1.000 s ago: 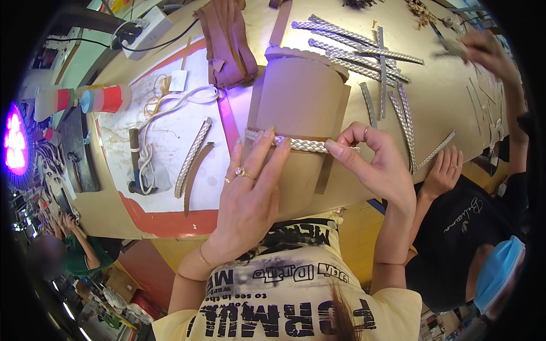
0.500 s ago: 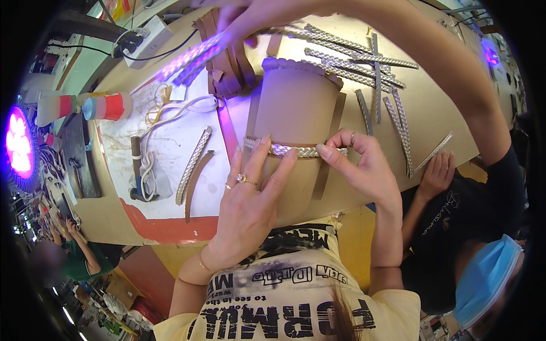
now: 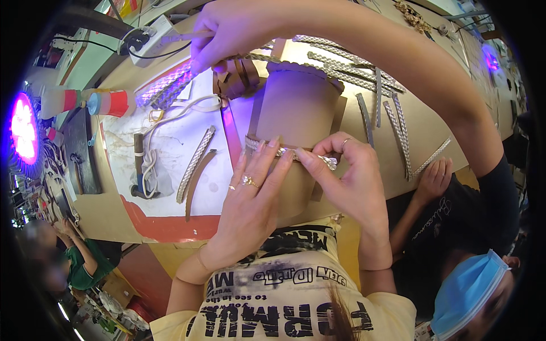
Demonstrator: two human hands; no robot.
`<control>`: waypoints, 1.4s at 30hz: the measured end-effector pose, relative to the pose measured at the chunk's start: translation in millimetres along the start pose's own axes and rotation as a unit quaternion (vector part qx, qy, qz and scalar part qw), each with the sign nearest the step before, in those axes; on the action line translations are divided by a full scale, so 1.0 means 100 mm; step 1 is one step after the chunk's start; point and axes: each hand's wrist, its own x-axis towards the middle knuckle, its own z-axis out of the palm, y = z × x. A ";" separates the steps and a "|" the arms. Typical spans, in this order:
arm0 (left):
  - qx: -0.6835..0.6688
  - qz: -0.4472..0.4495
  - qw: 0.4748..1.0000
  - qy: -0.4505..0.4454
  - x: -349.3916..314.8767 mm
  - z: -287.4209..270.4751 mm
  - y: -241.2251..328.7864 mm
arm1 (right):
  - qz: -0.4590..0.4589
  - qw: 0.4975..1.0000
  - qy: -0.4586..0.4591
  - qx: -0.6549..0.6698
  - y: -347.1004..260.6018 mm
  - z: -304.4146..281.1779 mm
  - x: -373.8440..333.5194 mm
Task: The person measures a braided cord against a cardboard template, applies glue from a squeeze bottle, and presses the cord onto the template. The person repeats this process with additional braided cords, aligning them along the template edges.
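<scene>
A silvery braided strap [image 3: 282,151] lies across a tan, drum-like form [image 3: 296,108] with a scalloped far edge. My left hand [image 3: 250,190] rests over the strap's left part, fingers stretched out and pressing it to the form. Thumb and fingers of my right hand [image 3: 350,176] pinch the strap near its right end [image 3: 330,163], which slants down off the form. A narrow brown strip lies along the form under the strap, partly hidden by my fingers.
A co-worker's arm [image 3: 364,34] arches over the form; that hand [image 3: 213,40] holds braided straps [image 3: 170,85] at the left. More braided straps [image 3: 347,71] lie right of the form. A hammer [image 3: 139,165], white cord [image 3: 162,122] and glue bottles [image 3: 111,104] are at left.
My right hand has shifted left along the strap, and the strap's right end has dropped away from the form. The co-worker's hand has moved left and lower with the straps.
</scene>
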 end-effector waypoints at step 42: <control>0.165 0.013 0.986 -0.014 0.15 -0.01 0.22 | 0.128 0.930 0.011 0.345 0.64 0.10 -0.13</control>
